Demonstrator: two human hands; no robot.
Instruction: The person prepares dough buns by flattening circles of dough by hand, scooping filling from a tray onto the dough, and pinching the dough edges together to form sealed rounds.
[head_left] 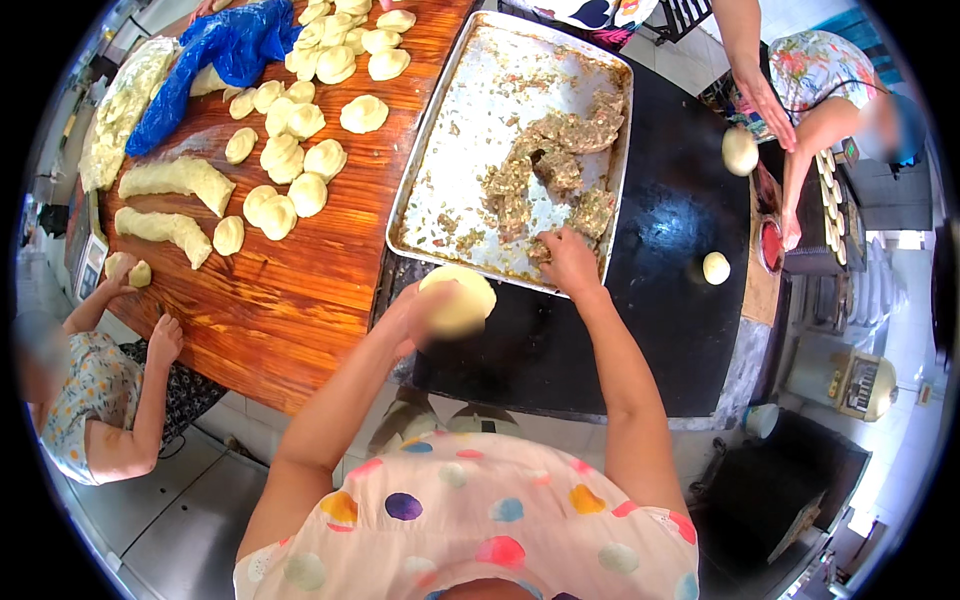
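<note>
My left hand (406, 314) holds a flat round of pale yellow dough (468, 302) in front of the tray's near edge. Part of the round is blurred. Over the near right corner of the large metal tray (470, 120), my right hand (572, 262) has its fingers closed in a chunky minced filling (545, 150), brownish with green and red bits. The filling is heaped toward the tray's right side, and smears of it cover the rest of the metal. How much the right fingers grip is partly hidden.
On the wooden table (300, 330) at left lie several dough pieces (335, 65), two dough rolls (165, 235) and blue plastic (215, 60). Two dough balls (716, 268) are at the dark tabletop's (660, 340) right. Co-workers' hands (765, 100) are at both sides.
</note>
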